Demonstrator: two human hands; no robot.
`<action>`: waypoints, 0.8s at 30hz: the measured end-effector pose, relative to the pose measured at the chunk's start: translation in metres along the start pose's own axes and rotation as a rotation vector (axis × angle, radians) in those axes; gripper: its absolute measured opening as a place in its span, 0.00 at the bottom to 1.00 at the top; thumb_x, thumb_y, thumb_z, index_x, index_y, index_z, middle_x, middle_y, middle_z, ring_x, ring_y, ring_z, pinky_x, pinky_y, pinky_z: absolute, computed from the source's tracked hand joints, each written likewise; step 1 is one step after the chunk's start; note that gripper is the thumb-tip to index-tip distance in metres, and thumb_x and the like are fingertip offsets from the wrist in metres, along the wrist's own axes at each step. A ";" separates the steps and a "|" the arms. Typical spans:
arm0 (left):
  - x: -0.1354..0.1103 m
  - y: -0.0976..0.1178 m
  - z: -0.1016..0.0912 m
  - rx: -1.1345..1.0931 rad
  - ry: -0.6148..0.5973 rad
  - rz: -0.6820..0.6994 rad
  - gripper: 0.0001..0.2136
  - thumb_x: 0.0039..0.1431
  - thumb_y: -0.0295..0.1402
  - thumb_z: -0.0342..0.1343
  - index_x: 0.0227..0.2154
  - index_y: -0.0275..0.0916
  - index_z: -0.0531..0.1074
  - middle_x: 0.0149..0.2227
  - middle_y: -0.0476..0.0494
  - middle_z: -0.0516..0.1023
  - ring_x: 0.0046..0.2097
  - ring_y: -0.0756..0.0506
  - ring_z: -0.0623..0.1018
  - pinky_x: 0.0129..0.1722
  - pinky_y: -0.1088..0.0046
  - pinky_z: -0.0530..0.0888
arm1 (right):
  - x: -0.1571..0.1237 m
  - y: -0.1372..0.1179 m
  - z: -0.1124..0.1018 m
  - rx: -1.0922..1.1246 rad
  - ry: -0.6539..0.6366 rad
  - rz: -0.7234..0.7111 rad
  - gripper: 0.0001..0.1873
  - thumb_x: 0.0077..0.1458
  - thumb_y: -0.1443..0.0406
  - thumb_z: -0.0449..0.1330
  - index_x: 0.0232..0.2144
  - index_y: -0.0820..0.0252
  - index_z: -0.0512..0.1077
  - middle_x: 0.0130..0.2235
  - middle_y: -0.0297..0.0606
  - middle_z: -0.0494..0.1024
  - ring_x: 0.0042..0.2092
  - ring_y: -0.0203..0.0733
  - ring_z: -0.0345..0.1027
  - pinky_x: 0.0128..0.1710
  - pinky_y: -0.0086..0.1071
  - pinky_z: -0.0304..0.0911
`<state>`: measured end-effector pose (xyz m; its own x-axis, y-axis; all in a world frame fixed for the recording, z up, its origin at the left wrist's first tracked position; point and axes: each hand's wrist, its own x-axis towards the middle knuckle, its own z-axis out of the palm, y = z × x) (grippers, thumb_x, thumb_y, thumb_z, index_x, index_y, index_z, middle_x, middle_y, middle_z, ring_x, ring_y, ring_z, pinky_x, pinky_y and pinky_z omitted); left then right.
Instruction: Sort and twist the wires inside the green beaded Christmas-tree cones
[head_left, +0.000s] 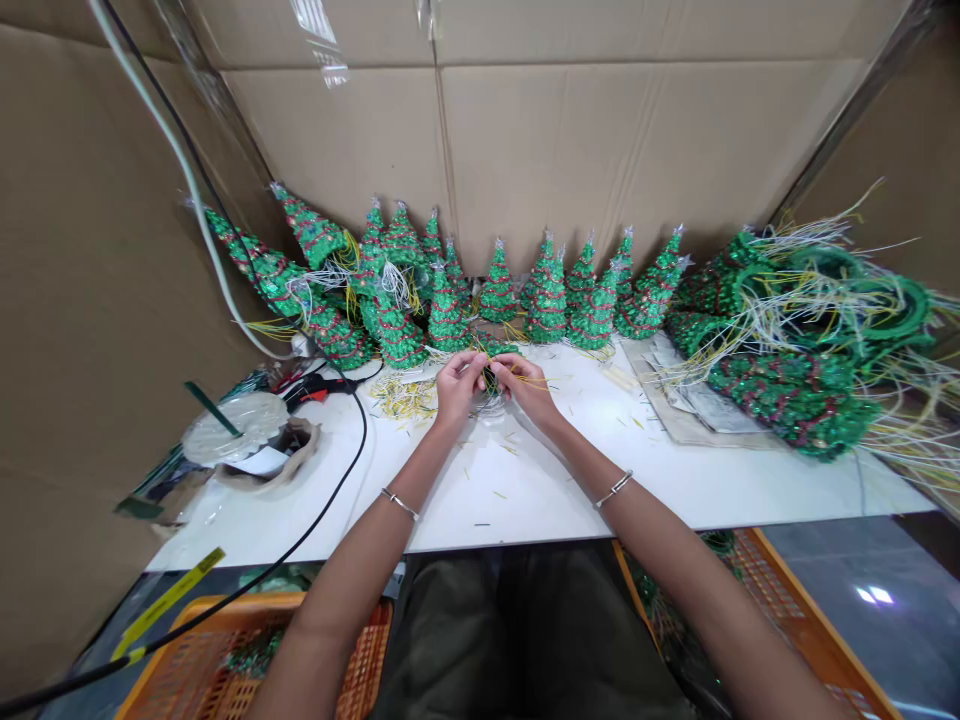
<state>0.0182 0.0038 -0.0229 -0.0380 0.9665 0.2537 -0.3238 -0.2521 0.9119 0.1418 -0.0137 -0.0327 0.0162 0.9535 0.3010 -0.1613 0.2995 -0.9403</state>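
Left hand (459, 385) and right hand (529, 388) both pinch a small dark wired piece (489, 378) tightly between their fingertips, close over the white table (495, 490); its exact form is too small to tell. Yellow wire clippings (401, 398) lie just beside the left hand, with green tinsel Christmas trees (546, 298) lined up behind.

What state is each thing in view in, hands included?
Left hand, pinching a small dark item.
Right hand, pinching the same item.
Small dark item, held between both hands; too small to identify.
Green tinsel trees, standing upright in a row.
Heaped green tinsel cones, lying on their sides, long wires trailing.
Yellow wire clippings, loosely piled on the white table.
Black-and-red tool, lying on the table.
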 end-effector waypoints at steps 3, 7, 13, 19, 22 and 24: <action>-0.001 0.002 0.001 0.006 -0.004 -0.008 0.18 0.41 0.43 0.68 0.30 0.35 0.74 0.18 0.54 0.70 0.18 0.56 0.64 0.18 0.80 0.59 | 0.002 0.000 -0.002 0.067 -0.025 0.045 0.21 0.49 0.48 0.62 0.31 0.59 0.74 0.20 0.28 0.64 0.21 0.30 0.55 0.21 0.27 0.54; -0.001 0.004 0.000 0.014 -0.035 -0.015 0.19 0.41 0.44 0.68 0.30 0.35 0.73 0.17 0.54 0.69 0.18 0.56 0.64 0.18 0.80 0.59 | 0.004 0.001 -0.004 0.149 -0.046 0.110 0.21 0.45 0.48 0.64 0.30 0.59 0.74 0.20 0.27 0.62 0.22 0.29 0.53 0.20 0.26 0.52; 0.000 0.002 -0.001 0.012 -0.035 -0.014 0.18 0.42 0.43 0.68 0.30 0.35 0.74 0.18 0.53 0.70 0.18 0.56 0.64 0.18 0.80 0.59 | 0.004 -0.001 -0.002 0.183 0.007 0.144 0.20 0.42 0.50 0.67 0.30 0.59 0.72 0.23 0.28 0.66 0.23 0.29 0.55 0.20 0.25 0.51; 0.001 0.000 -0.002 -0.018 0.009 -0.025 0.18 0.41 0.43 0.68 0.31 0.35 0.74 0.23 0.51 0.73 0.18 0.57 0.65 0.18 0.80 0.59 | 0.006 0.000 -0.005 0.164 0.021 0.117 0.19 0.42 0.52 0.67 0.31 0.59 0.72 0.24 0.30 0.70 0.22 0.29 0.55 0.20 0.26 0.54; 0.001 0.001 -0.003 -0.025 0.022 -0.020 0.18 0.40 0.43 0.68 0.30 0.35 0.74 0.26 0.50 0.75 0.18 0.58 0.64 0.17 0.80 0.58 | 0.006 0.003 -0.006 0.101 -0.013 0.078 0.18 0.43 0.52 0.66 0.31 0.60 0.72 0.25 0.32 0.72 0.23 0.30 0.57 0.21 0.27 0.56; 0.001 0.001 -0.003 -0.031 0.026 -0.028 0.18 0.40 0.43 0.68 0.29 0.35 0.74 0.27 0.50 0.75 0.19 0.57 0.65 0.17 0.80 0.58 | 0.006 0.004 -0.006 0.077 -0.003 0.061 0.18 0.44 0.52 0.65 0.31 0.59 0.72 0.25 0.32 0.72 0.24 0.31 0.59 0.22 0.27 0.56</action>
<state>0.0153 0.0046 -0.0221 -0.0532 0.9742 0.2192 -0.3546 -0.2236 0.9079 0.1472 -0.0068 -0.0355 0.0008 0.9696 0.2446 -0.2375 0.2378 -0.9418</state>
